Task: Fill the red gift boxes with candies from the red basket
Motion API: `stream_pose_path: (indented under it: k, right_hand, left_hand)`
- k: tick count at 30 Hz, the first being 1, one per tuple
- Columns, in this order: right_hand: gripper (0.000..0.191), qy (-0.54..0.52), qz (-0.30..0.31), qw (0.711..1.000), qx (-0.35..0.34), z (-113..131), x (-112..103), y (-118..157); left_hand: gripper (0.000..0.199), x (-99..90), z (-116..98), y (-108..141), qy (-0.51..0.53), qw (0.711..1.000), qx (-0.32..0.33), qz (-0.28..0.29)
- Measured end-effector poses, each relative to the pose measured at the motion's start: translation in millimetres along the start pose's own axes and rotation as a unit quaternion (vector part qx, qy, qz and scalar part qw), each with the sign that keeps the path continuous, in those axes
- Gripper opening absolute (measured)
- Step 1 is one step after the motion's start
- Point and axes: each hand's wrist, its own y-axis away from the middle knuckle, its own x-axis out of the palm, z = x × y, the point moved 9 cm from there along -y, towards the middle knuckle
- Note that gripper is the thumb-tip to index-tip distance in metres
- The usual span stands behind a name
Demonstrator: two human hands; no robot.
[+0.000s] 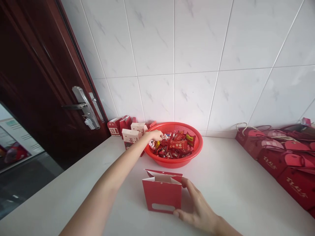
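Note:
My left hand [155, 135] reaches over the left rim of a red plastic basket [172, 162] filled with wrapped candies [177, 145]. Its fingers are bent down at the candies, and what they hold, if anything, is hidden. Nearer to me, a red paper box [162, 195] stands upright on the white table, its top flaps apart and a pale oval window low on its front. My right hand [194, 206] grips the box's right side, thumb at the bottom corner and fingers behind the upper edge.
Several red and cream boxes [131, 136] stand left of the basket by the tiled wall. Rows of red gift boxes with cord handles [273, 160] fill the right side of the table [221, 177]. A dark red door [44, 65] with a metal handle is at the left.

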Motion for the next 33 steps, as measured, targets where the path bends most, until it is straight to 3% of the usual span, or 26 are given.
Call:
stream_pose_path:
  k: [2, 7, 13, 16, 21, 24, 28, 30, 33]
  right_hand:
    - [0.078, 0.007, -0.004, 1.0, -0.004, 1, -1, 0]
    - [0.08, 0.028, 0.001, 1.0, -0.001, 0, 0, -1]
    - [0.078, 0.033, 0.011, 0.999, 0.003, -5, 4, -2]
    - [0.077, 0.035, 0.013, 0.999, 0.003, -6, 4, -2]
    - [0.078, 0.037, 0.011, 0.999, -0.004, -2, 2, -2]
    - [0.076, 0.038, 0.005, 0.999, -0.009, 0, 1, -3]
    - [0.076, 0.047, 0.002, 0.999, -0.013, -3, 3, -3]
    - [0.078, 0.057, 0.002, 0.998, -0.015, -5, 4, -3]
    - [0.082, 0.065, 0.0, 0.998, -0.017, -9, 5, -2]
  left_hand:
    - [0.031, 4.5, 1, -4, -0.002, 1.0, -0.006, -0.001]
    - [0.064, 14.0, 5, -10, 0.018, 1.0, -0.016, -0.006]
    - [0.072, 28.6, 3, -1, 0.07, 0.996, -0.013, 0.063]
    - [0.071, 31.8, -9, 8, 0.151, 0.984, 0.035, 0.087]
    - [0.07, 14.7, -32, 18, 0.345, 0.926, 0.147, 0.039]
    - [0.066, 4.1, -35, 21, 0.31, 0.939, 0.149, -0.014]
    - [0.05, -10.6, -39, 33, 0.139, 0.977, 0.127, -0.096]
    - [0.037, -7.4, -46, 39, 0.086, 0.984, 0.135, -0.08]
    - [0.037, 16.0, -52, 43, 0.042, 0.989, 0.139, 0.015]
